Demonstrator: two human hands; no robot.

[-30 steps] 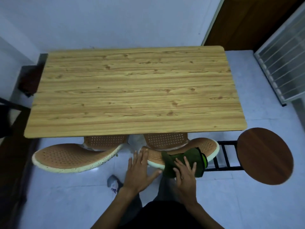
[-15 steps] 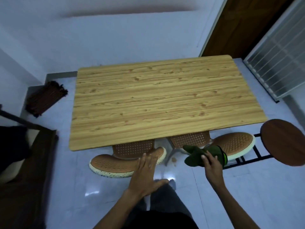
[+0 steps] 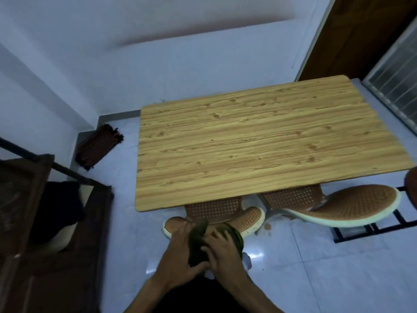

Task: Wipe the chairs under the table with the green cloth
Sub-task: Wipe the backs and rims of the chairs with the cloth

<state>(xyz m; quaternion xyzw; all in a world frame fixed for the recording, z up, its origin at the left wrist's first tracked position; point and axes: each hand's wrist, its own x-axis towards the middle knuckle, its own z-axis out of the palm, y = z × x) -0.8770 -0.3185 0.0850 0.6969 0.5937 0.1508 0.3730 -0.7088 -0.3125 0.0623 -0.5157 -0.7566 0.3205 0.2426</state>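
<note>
The green cloth (image 3: 198, 242) is bunched between both my hands at the bottom centre. My left hand (image 3: 180, 256) grips its left side and my right hand (image 3: 222, 251) holds its right side. Both hands are over the back rim of the left chair (image 3: 248, 219), a brown perforated plastic chair with a pale edge, pushed under the wooden table (image 3: 259, 141). The right chair (image 3: 356, 204), of the same kind, sticks out from under the table's near right corner. Most of each chair's seat is hidden by the tabletop.
A dark wooden round stool (image 3: 411, 177) and a black metal frame (image 3: 370, 229) stand at the right edge. A dark wooden piece of furniture (image 3: 27, 222) with a black item on it fills the left. A striped mat (image 3: 97, 147) lies by the wall. White tiled floor surrounds the table.
My view has swung to the right chair's left neighbour. My right hand carried the green cloth from the right chair to the left chair, and my left hand has taken hold of it too.
</note>
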